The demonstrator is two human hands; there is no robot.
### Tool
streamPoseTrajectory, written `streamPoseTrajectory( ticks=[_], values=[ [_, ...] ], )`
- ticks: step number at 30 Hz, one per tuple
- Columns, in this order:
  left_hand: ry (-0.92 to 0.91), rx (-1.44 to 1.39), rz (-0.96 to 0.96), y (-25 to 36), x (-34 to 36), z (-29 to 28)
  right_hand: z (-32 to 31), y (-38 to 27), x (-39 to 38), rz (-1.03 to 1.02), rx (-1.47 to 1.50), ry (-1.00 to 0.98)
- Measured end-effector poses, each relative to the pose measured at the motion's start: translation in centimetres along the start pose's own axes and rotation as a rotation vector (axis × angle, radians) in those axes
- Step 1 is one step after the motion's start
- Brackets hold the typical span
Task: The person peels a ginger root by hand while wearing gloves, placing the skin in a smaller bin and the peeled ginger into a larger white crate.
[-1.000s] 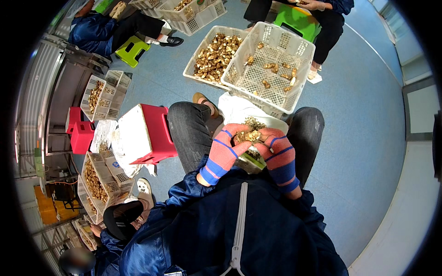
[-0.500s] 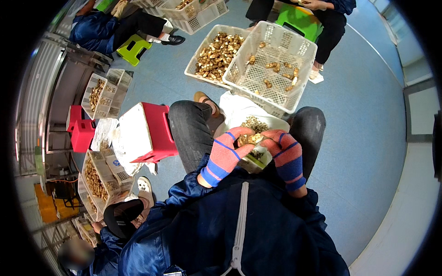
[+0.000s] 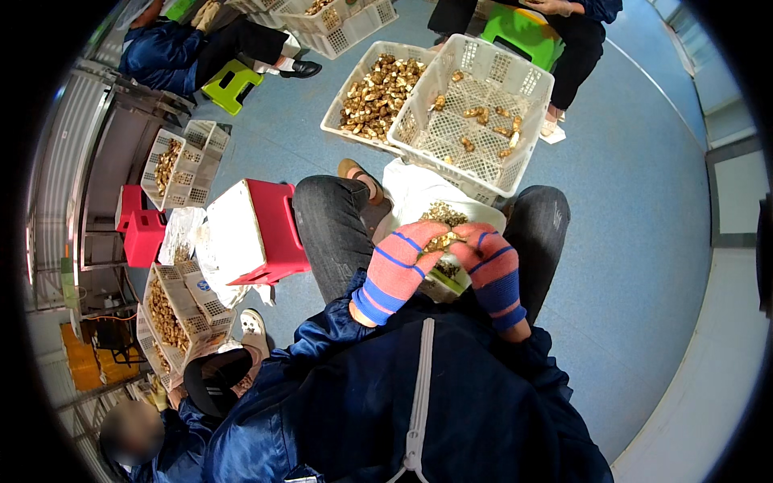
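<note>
My left hand (image 3: 400, 262), in a pink-orange knit glove with blue bands, is closed on one side of a brown and cream mushroom (image 3: 440, 241). In a matching glove, my right hand (image 3: 489, 264) pinches the other side, fingertips close to the left ones. The fingers hide much of the mushroom. Under both hands, between my knees, sits a white tub (image 3: 488, 215) with a white plastic bag (image 3: 408, 183) at its far side. Small brown and pale trimmings (image 3: 444, 213) lie in it, and a flat green item (image 3: 457, 283) shows below my hands.
Ahead, a white mesh crate (image 3: 451, 149) holds a few mushrooms; beside it, a fuller crate (image 3: 332, 122) is heaped with them. A red stool (image 3: 282, 233) stands left of my knee. More crates (image 3: 193, 302) line the left side. Co-workers sit far left, ahead and lower left.
My right hand has turned inward and moved slightly left, closer to my left hand. Less of the mushroom shows between the fingers. At lower left, a co-worker's hand has shifted.
</note>
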State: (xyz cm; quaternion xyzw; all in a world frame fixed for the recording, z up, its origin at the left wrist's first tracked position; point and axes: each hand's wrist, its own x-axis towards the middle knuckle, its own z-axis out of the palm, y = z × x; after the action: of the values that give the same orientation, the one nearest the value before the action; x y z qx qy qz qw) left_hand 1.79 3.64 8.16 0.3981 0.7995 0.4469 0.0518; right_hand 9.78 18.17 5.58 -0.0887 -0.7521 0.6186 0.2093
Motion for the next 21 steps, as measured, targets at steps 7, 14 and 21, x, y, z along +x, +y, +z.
streamPoseTrajectory(
  ticks=[7, 14, 21],
  values=[
    [0.003, 0.09, 0.158, -0.1, 0.6, 0.0, -0.3, 1.0, -0.1, 0.139, 0.174, -0.038],
    [-0.023, -0.111, -0.041, 0.3, 0.4, -0.3, -1.1, -0.2, 0.2, 0.509, 0.386, -0.021],
    [-0.049, 0.012, 0.144, 0.0, 0.7, 0.1, -0.8, 1.2, -0.1, 0.177, 0.196, -0.142]
  ],
)
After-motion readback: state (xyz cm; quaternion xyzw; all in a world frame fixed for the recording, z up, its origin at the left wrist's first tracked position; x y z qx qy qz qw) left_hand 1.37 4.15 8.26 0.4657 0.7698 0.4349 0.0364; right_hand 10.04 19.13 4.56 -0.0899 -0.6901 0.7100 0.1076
